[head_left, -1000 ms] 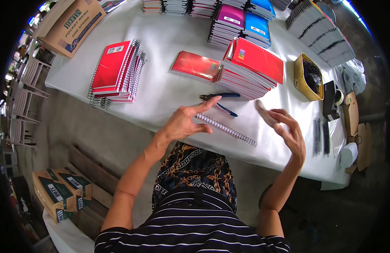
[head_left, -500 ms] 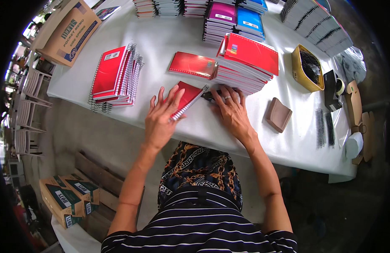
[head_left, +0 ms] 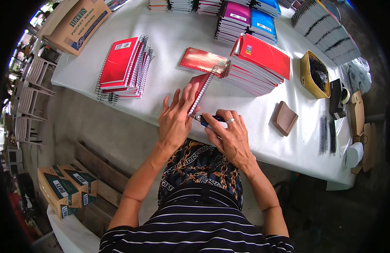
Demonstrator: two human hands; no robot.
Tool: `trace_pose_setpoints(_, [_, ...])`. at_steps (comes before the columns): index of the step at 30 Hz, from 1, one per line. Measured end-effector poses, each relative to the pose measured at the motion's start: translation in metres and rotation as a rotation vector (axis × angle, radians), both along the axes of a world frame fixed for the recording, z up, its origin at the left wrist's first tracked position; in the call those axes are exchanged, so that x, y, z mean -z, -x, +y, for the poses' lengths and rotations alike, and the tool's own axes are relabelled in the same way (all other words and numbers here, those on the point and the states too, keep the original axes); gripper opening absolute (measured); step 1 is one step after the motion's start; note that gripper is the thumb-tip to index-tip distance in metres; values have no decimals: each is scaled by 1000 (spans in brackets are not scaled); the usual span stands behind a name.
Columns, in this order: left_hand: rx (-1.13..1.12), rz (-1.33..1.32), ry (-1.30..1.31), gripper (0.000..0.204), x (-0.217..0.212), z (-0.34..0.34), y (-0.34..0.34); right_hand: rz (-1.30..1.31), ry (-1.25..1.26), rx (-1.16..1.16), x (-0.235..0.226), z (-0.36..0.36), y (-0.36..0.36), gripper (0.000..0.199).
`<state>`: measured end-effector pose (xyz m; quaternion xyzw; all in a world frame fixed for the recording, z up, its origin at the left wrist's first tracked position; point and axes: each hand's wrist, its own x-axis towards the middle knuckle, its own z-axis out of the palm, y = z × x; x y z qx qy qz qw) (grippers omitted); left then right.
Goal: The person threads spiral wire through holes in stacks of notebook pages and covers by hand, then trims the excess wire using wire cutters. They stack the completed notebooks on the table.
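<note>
Left grip (head_left: 176, 120) lies spread on a red notebook (head_left: 198, 79) (silver-coiled); right grip (head_left: 233, 135) clasps blue-handled pliers (head_left: 204, 121).

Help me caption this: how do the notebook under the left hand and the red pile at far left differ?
The notebook is single; the red pile stacks several.
The notebook lies under the left hand, with pliers in the right hand by its near end; neither hand touches the red pile.
The notebook's coil shows along one edge; the red pile's coils show on two sides.
Both have red covers.
</note>
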<state>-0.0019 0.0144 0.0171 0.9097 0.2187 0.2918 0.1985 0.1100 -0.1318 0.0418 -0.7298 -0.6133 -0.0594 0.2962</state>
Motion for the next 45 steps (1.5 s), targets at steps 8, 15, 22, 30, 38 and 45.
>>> trace_pose_setpoints(8, [3, -8, -57, 74, 2, 6, 5, 1120, 512, -154, -29, 12, -26, 25])
trace_pose_setpoints(15, [-178, -75, -474, 61, -77, 54, 29, 518, 265, 4, -35, 14, -48, 24])
trace_pose_setpoints(22, [-196, 434, -187, 75, -90, 143, 80, -214, 62, 70, 9, 19, -60, 35])
trace_pose_setpoints(30, [-35, -46, -345, 76, -91, 78, 41, -519, -96, 130, 45, 136, -79, 31])
trace_pose_setpoints(38, [-3, -256, 288, 92, 5, 13, 14, -393, 89, 59, 34, 134, -75, 15])
trace_pose_setpoints(45, [56, -377, 78, 75, -3, -18, -35, 611, -320, 183, -40, 79, -20, 16])
